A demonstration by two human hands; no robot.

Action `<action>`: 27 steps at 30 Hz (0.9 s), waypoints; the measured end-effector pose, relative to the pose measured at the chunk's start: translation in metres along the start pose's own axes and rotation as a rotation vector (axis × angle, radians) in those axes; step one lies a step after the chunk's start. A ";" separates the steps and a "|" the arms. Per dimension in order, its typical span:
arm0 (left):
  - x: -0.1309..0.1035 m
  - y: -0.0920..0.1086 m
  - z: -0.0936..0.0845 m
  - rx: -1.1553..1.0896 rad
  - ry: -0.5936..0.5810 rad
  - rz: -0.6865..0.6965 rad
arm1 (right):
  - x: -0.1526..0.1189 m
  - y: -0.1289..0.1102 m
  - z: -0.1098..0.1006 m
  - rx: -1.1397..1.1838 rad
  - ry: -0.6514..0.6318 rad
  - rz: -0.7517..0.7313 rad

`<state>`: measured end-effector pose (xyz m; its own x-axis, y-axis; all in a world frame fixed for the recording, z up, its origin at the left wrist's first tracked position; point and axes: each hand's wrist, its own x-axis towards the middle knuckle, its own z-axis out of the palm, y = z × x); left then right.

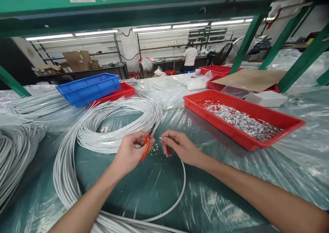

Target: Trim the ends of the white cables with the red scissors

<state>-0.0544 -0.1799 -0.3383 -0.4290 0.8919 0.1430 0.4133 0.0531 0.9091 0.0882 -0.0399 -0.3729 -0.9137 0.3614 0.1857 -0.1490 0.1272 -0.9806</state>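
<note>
Pile (pixel 15 157): grey wires lay at 9 o'clock from the left hand (pixel 132 152).
Coil (pixel 105 140): big, white and round, it lay on the green table (pixel 138 188), at 11 o'clock from the left hand.
Left hand: it held the cutters (pixel 146 147) by the orange handle. I could not tell if the blades were apart. A soft, easy grip seemed best, so they could move.
Bits (pixel 155 150): tiny and white, they lay between the hands.
Wire (pixel 184 181): its tip poked out at 9 o'clock from the right hand (pixel 180 145), apart from the cutters. The rest bent down at 6 o'clock.
Right hand: thumb and finger pinched the wire near its tip. A firm pinch and a straight tip seemed wise, with skin kept off the blades.
Tray (pixel 218 124): red, with shiny pieces (pixel 239 120) inside, it sat at 2 o'clock from the right hand.
</note>
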 end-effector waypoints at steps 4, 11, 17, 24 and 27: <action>-0.003 0.004 0.002 0.042 0.012 0.011 | -0.005 0.001 0.003 -0.077 -0.050 -0.028; -0.003 0.001 0.001 0.046 -0.037 -0.007 | -0.008 -0.001 0.002 -0.070 -0.090 -0.018; -0.004 0.000 0.002 0.005 -0.087 -0.060 | -0.012 -0.003 0.005 -0.210 -0.036 -0.079; -0.005 0.005 0.004 -0.168 -0.131 -0.088 | -0.015 -0.008 0.010 -0.157 -0.025 -0.142; -0.006 0.004 0.005 -0.172 -0.119 -0.088 | -0.014 -0.006 0.010 -0.008 -0.064 -0.099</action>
<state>-0.0463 -0.1825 -0.3370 -0.3557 0.9343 0.0226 0.2315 0.0646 0.9707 0.0976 -0.0551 -0.3705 -0.9170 0.2872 0.2768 -0.2366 0.1671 -0.9571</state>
